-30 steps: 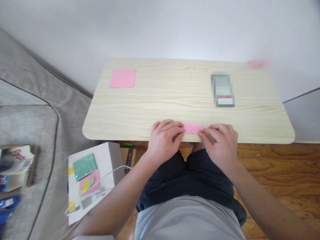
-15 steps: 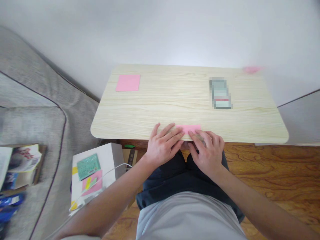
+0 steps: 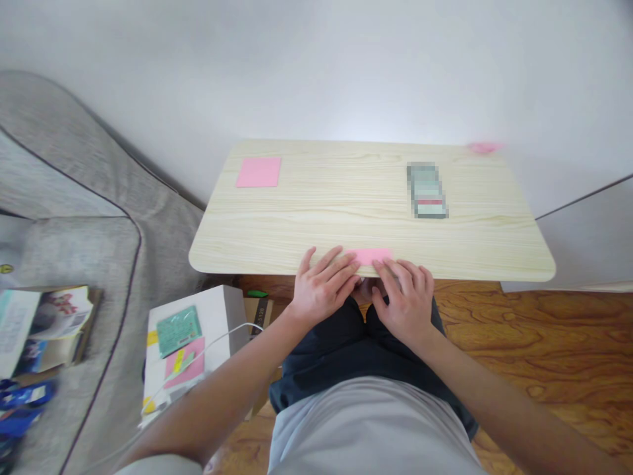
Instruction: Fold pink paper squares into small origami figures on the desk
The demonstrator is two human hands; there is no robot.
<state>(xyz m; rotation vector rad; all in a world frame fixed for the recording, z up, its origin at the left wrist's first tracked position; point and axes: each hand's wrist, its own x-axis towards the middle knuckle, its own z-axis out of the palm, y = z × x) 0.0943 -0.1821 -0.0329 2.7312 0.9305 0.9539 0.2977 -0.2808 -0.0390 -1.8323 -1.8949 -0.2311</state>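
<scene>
A narrow strip of pink paper (image 3: 372,255), seemingly folded, lies along the front edge of the wooden table. On its left end rest the fingertips of my left hand (image 3: 324,284), whose fingers are stretched out and spread. My right hand (image 3: 406,297) presses its fingertips on the right part of the strip, fingers slightly bent and apart. Both thumbs hang at or below the table edge, off the paper. The ends of the strip are partly hidden under my fingers.
A pink paper square (image 3: 258,172) lies at the table's back left. A phone-like device (image 3: 428,190), pixelated, is at the right. A crumpled pink piece (image 3: 484,147) sits at the back right corner. A white box (image 3: 217,313) with a green packet (image 3: 179,331) stands lower left, beside a grey sofa (image 3: 99,237).
The view has shifted slightly, so the table appears a little smaller and its back edge lower. Both hands stay on the pink strip in nearly the same pose.
</scene>
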